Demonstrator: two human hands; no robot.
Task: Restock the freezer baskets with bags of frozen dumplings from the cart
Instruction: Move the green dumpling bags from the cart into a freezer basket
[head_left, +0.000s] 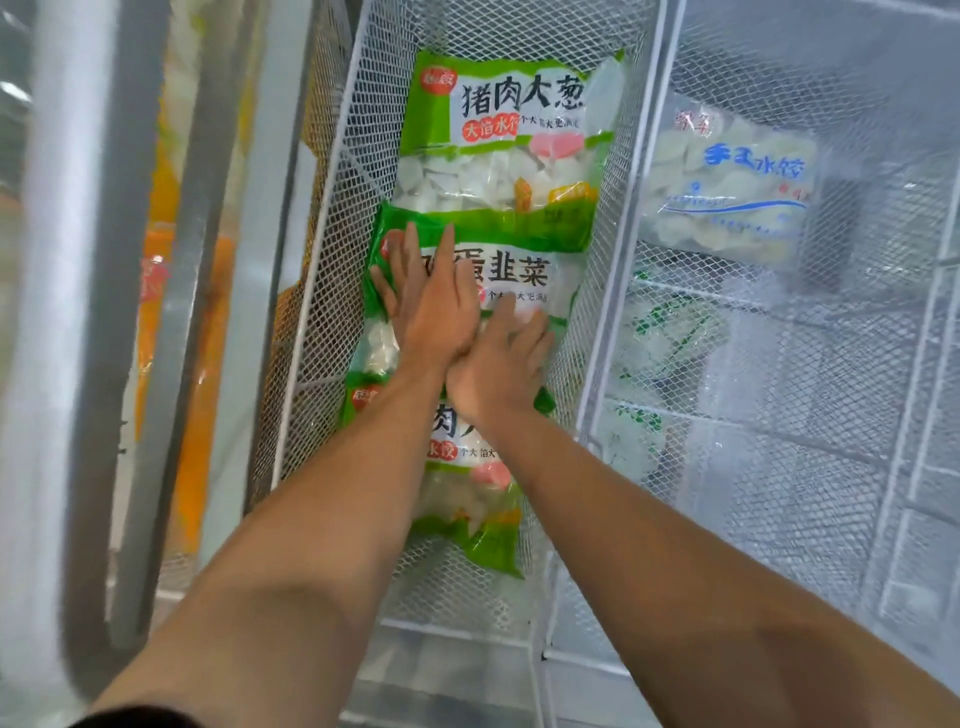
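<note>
The middle dumpling bag (511, 270) lies flat in the white wire basket (332, 171), overlapping the far bag (506, 135) and the near bag (470, 483). My left hand (434, 306) and right hand (501, 364) press on it with fingers spread flat, each grip wide and holding nothing. I judge the step is seating it: push evenly, keep the label up, avoid snagging film on the mesh; a blue-printed bag (727, 187) sits in the neighbouring basket.

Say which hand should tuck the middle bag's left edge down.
Left. The left hand already lies flat near the middle bag's left edge; the right hand presses farther right.
</note>
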